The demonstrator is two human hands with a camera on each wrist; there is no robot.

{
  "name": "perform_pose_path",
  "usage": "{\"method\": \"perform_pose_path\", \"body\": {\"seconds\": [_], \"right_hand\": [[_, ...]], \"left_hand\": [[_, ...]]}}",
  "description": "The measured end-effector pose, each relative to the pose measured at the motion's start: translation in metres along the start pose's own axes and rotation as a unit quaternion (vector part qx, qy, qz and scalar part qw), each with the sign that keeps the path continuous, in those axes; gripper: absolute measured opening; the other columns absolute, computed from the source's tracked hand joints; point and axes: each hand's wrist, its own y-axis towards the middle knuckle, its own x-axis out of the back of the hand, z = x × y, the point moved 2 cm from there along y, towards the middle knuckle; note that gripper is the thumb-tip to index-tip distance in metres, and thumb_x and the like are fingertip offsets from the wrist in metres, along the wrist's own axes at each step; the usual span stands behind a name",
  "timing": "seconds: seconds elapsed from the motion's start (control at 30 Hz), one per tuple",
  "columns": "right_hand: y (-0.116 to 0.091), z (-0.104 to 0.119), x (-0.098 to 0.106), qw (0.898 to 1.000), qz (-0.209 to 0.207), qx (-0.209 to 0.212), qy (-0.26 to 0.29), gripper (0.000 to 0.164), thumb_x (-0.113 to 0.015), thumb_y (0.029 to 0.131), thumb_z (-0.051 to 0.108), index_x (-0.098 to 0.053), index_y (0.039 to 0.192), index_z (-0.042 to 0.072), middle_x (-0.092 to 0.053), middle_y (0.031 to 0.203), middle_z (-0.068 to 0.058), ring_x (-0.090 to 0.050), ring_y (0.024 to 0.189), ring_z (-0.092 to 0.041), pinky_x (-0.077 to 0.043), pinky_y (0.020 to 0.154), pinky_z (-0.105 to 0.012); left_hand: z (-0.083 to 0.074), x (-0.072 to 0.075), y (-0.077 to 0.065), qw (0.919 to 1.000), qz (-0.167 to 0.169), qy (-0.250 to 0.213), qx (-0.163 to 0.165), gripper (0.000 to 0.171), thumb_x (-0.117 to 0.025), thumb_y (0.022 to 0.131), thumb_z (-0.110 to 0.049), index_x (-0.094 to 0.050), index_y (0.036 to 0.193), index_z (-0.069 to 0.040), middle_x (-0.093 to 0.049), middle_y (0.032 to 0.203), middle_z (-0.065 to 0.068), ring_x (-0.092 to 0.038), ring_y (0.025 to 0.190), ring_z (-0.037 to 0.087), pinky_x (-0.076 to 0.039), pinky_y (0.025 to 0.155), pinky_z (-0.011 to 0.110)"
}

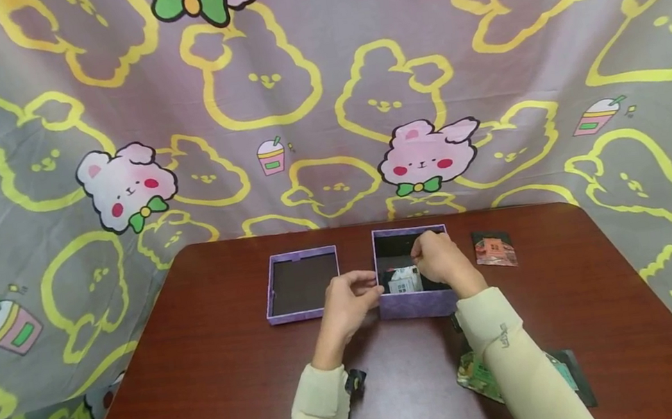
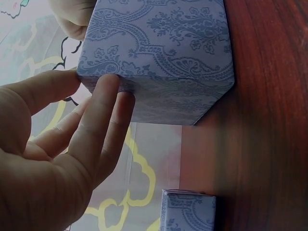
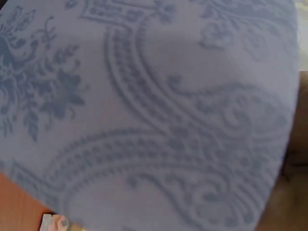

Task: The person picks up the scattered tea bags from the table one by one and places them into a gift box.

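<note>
A purple patterned box (image 1: 418, 305) stands uncovered near the back of the table, with white and dark packets (image 1: 404, 281) inside. My left hand (image 1: 350, 305) is at the box's left side. Up close in the left wrist view, its fairly straight fingertips (image 2: 108, 84) touch the edge and side of the box. My right hand (image 1: 440, 258) reaches over the front wall into the box, its fingers bent downward beside the packets. I cannot tell whether those fingers pinch a packet. In the right wrist view, the box wall (image 3: 159, 96) hides most of that hand.
To the left lies the matching shallow lid (image 1: 306, 315), its dark inside facing up. An orange and dark packet (image 1: 495, 249) lies right of the box. Green packets (image 1: 477, 375) lie at the front right, partly under my right sleeve. A patterned curtain (image 1: 322, 99) hangs behind the table.
</note>
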Motion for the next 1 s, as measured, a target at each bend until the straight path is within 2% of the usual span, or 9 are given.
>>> {"method": "perform_pose_path", "body": {"seconds": [0.23, 0.47, 0.53, 0.7, 0.87, 1.0], "right_hand": [[-0.004, -0.003, 0.009, 1.0, -0.009, -0.001, 0.011, 0.015, -0.06, 0.084, 0.01, -0.069, 0.094, 0.003, -0.065, 0.091, -0.009, -0.058, 0.081, -0.026, -0.052, 0.069, -0.041], [-0.007, -0.007, 0.018, 0.999, -0.041, -0.005, 0.031, 0.01, -0.065, 0.084, 0.019, -0.069, 0.082, 0.01, -0.063, 0.073, 0.0, -0.055, 0.066, -0.02, -0.047, 0.057, -0.033], [-0.008, -0.008, 0.022, 0.998, -0.06, -0.008, 0.035, 0.012, -0.065, 0.084, 0.021, -0.069, 0.079, 0.012, -0.061, 0.065, 0.002, -0.052, 0.06, -0.019, -0.044, 0.053, -0.032], [-0.013, -0.014, 0.032, 0.993, -0.108, -0.007, 0.042, 0.015, -0.065, 0.084, 0.023, -0.068, 0.073, 0.013, -0.061, 0.062, 0.001, -0.048, 0.054, -0.018, -0.04, 0.049, -0.03], [-0.015, -0.021, 0.04, 0.989, -0.14, -0.016, 0.04, 0.016, -0.065, 0.084, 0.023, -0.068, 0.073, 0.012, -0.063, 0.067, 0.0, -0.051, 0.061, -0.021, -0.041, 0.051, -0.031], [-0.015, -0.028, 0.046, 0.988, -0.148, -0.018, 0.036, 0.015, -0.064, 0.084, 0.022, -0.07, 0.076, 0.011, -0.063, 0.065, 0.0, -0.051, 0.064, -0.022, -0.042, 0.052, -0.031]], "left_hand": [[-0.003, 0.0, 0.001, 1.0, 0.006, -0.007, -0.002, 0.025, -0.07, 0.078, 0.001, -0.064, 0.102, 0.004, -0.065, 0.091, 0.018, -0.065, 0.079, 0.024, -0.056, 0.061, 0.028], [-0.031, 0.003, -0.012, 0.9999, 0.005, -0.005, -0.013, 0.024, -0.068, 0.078, 0.005, -0.062, 0.101, 0.009, -0.063, 0.093, 0.026, -0.065, 0.081, 0.031, -0.057, 0.064, 0.033], [-0.025, 0.002, -0.01, 0.9999, 0.004, -0.007, -0.012, 0.025, -0.068, 0.078, 0.004, -0.063, 0.101, 0.008, -0.063, 0.092, 0.023, -0.065, 0.081, 0.03, -0.057, 0.064, 0.032], [-0.001, 0.001, 0.0, 0.9999, 0.001, -0.01, -0.004, 0.028, -0.071, 0.077, 0.001, -0.063, 0.103, 0.007, -0.065, 0.09, 0.015, -0.065, 0.08, 0.023, -0.056, 0.062, 0.028], [0.0, 0.0, -0.001, 1.0, -0.003, -0.004, -0.007, 0.029, -0.072, 0.077, -0.001, -0.063, 0.103, 0.007, -0.066, 0.087, 0.012, -0.065, 0.076, 0.018, -0.056, 0.06, 0.027], [0.001, -0.001, 0.0, 0.9999, -0.004, -0.003, -0.012, 0.029, -0.072, 0.077, -0.002, -0.064, 0.103, 0.007, -0.066, 0.087, 0.011, -0.065, 0.075, 0.017, -0.056, 0.06, 0.027]]}}
